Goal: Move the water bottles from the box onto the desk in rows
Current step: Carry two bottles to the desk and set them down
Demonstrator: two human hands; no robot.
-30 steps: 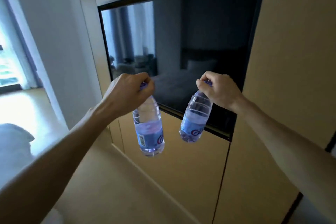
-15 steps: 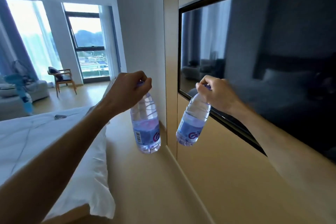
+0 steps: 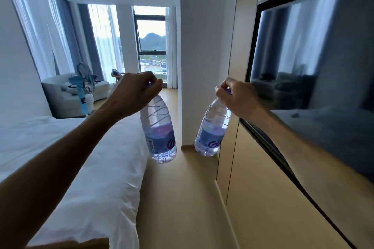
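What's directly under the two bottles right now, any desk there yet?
No desk is visible. The left clear plastic water bottle hangs over the tan wooden floor beside the white bed; the right clear plastic water bottle hangs before the tan wall panel. Fingers cover both caps.

The bottle [image 3: 158, 127] hanging below the left hand [image 3: 134, 92] bears a blue label with a barcode strip at its left edge and part of a pink-and-white curled logo, too cut off to read; the bottle [image 3: 212, 129] under the right hand [image 3: 236, 95] shows the same blue label with a pink-outlined mark resembling "Ge". No full word or number is legible on either.
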